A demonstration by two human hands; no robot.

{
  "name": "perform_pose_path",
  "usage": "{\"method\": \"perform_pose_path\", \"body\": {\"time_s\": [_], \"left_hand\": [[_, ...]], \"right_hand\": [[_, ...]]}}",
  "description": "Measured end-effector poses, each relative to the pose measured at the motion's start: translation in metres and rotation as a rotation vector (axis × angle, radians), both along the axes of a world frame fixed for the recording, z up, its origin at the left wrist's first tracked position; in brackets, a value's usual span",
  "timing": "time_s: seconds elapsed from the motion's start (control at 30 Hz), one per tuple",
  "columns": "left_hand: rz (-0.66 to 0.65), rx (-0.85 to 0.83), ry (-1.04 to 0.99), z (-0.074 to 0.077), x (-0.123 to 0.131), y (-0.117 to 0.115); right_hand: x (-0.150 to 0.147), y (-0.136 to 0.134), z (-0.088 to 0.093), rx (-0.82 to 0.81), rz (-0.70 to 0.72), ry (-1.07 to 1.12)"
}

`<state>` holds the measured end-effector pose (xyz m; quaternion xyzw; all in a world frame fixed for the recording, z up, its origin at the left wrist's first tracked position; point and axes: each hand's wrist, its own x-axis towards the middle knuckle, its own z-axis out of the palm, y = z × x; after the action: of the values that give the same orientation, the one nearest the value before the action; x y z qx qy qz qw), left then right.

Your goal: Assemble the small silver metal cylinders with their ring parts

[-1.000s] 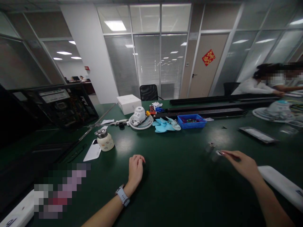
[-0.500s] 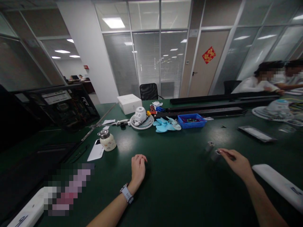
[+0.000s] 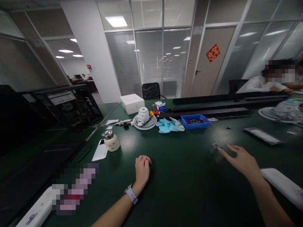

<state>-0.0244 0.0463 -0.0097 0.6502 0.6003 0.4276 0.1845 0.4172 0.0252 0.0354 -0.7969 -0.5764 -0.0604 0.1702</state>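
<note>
My right hand (image 3: 242, 160) is over the right side of the green table, thumb and fingers apart. Its thumb tip is beside a small metal cylinder (image 3: 215, 147), which is blurred. A faint grey smear lies just below the thumb; I cannot tell whether it is a second cylinder or a reflection. My left hand (image 3: 142, 168) rests on the table near the middle, fingers curled in, with nothing visible in them. A watch (image 3: 131, 194) with a light strap is on the left wrist. The cream jar (image 3: 111, 142) with a metal lid is the nearest object to the left hand.
Light-blue fan blades (image 3: 167, 125), a blue tray (image 3: 196, 122) of wires, a white fan housing (image 3: 143, 118) and a white box (image 3: 132, 104) stand farther back. Long black rails (image 3: 213, 111) lie behind them. A white bar (image 3: 281, 184) is at the right. A person sits at far right.
My right hand's fingers have spread and come off the metal cylinder they were touching. My left hand stays curled in place. The whole view has shifted slightly.
</note>
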Motion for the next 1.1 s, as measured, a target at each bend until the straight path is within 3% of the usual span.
{"method": "perform_pose_path", "body": {"time_s": [0.13,0.23,0.4,0.53,0.67,0.77,0.9,1.1], "left_hand": [[0.001,-0.011,-0.006,0.0,-0.001,-0.001],[-0.004,-0.012,0.003,0.001,-0.001,-0.001],[0.004,-0.009,0.02,0.001,0.0,-0.001],[0.0,-0.018,0.021,0.0,0.0,0.001],[-0.001,-0.018,0.023,-0.001,0.0,0.002],[0.005,-0.013,0.023,0.001,0.0,0.001],[-0.017,0.01,0.031,0.001,-0.001,0.0],[-0.128,0.05,0.005,0.011,0.007,-0.005]], "right_hand": [[-0.005,0.03,0.023,-0.32,-0.014,0.018],[-0.015,0.056,0.031,-0.396,-0.017,0.03],[-0.026,0.082,0.036,-0.377,0.054,0.02],[-0.041,0.084,0.053,-0.279,0.192,0.002],[-0.098,0.071,0.068,-0.211,0.511,0.122],[-0.158,0.057,0.065,-0.239,0.764,0.303],[-0.214,0.045,0.047,-0.31,0.87,0.302],[-0.226,0.043,0.021,-0.25,0.891,0.343]]}}
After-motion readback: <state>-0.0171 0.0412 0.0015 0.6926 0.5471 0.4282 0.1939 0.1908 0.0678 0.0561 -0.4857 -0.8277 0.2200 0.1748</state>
